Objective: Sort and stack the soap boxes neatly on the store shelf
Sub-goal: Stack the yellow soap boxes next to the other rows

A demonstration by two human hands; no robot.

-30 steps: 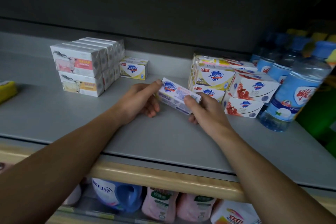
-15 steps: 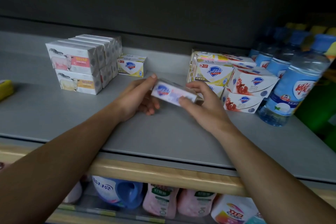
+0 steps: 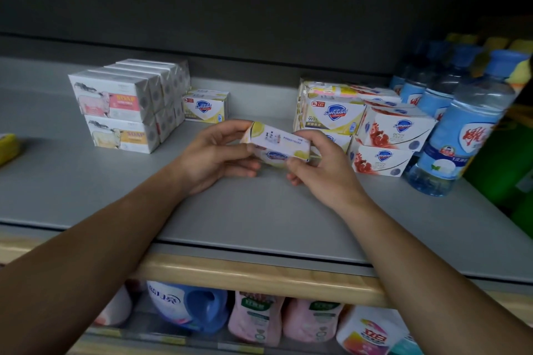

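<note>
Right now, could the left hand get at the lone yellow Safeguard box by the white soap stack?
Probably not yet: the left hand grips the held box together with the right hand. The shelf path toward the lone yellow box looks unobstructed.

The bare shelf [image 3: 72,181] is free in front; white boxes [image 3: 124,106] left, Safeguard boxes [image 3: 375,135] and bottles [image 3: 461,130] right block the sides.

Flat grey metal shelf board [image 3: 86,196], pale wooden front rail [image 3: 259,277]; dark grey back panel [image 3: 259,3] above; light dim, possibly from overhead.
</note>
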